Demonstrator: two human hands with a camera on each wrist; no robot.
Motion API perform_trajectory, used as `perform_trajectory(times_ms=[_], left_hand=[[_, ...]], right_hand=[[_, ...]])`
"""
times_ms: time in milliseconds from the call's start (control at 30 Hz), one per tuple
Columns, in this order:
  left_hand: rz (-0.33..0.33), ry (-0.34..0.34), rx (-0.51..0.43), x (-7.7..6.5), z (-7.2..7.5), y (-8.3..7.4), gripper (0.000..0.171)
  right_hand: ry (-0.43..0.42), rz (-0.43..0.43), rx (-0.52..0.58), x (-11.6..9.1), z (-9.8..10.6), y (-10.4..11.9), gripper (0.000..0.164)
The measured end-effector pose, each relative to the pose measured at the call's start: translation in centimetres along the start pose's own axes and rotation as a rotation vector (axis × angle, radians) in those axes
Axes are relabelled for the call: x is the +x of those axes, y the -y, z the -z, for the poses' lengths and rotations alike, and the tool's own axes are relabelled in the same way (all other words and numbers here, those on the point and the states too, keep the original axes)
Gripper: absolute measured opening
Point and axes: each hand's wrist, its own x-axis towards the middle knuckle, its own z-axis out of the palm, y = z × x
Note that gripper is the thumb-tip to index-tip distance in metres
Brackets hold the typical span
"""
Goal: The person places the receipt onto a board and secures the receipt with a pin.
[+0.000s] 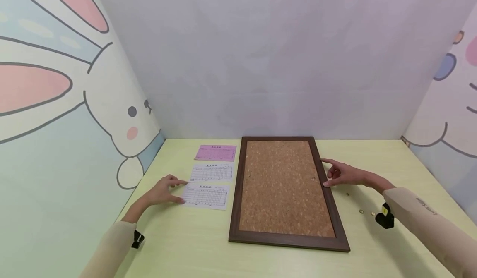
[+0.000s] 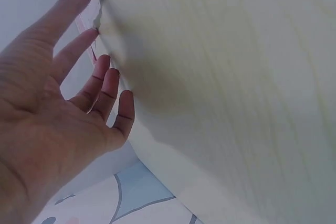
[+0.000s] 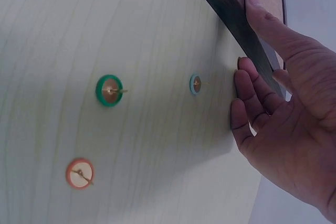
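A cork board (image 1: 285, 187) with a dark brown wooden frame lies flat on the table. My right hand (image 1: 344, 174) touches its right rail; the thumb (image 3: 262, 14) rests on the wood and the index finger reaches the outer edge farther up. Left of the board, a pink printed form (image 1: 216, 153) and two white ones lie in a column. At the left edge of the nearest white form (image 1: 206, 197), my left hand (image 1: 162, 192) touches the paper with thumb and index fingertips spread apart. Its other fingers (image 2: 107, 90) curl loosely beside the table.
Three thumbtacks lie points up on the table right of the board: a green one (image 3: 109, 91), a light blue one (image 3: 195, 84) and an orange one (image 3: 80, 173). The pale table (image 1: 179, 245) meets a plain back wall (image 1: 275, 63) and cartoon-printed side walls.
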Motion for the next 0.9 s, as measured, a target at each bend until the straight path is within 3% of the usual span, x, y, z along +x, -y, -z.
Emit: perform_trajectory(times_ms=[567, 900], left_hand=[[0.028, -0.004, -0.060, -0.24, 0.32, -0.62, 0.045], [0.067, 0.040, -0.223, -0.50, -0.01, -0.40, 0.031]], right_hand=[[0.006, -0.007, -0.007, 0.25, -0.10, 0.30, 0.095], [0.002, -0.019, -0.013, -0.19, -0.17, 0.27, 0.095]])
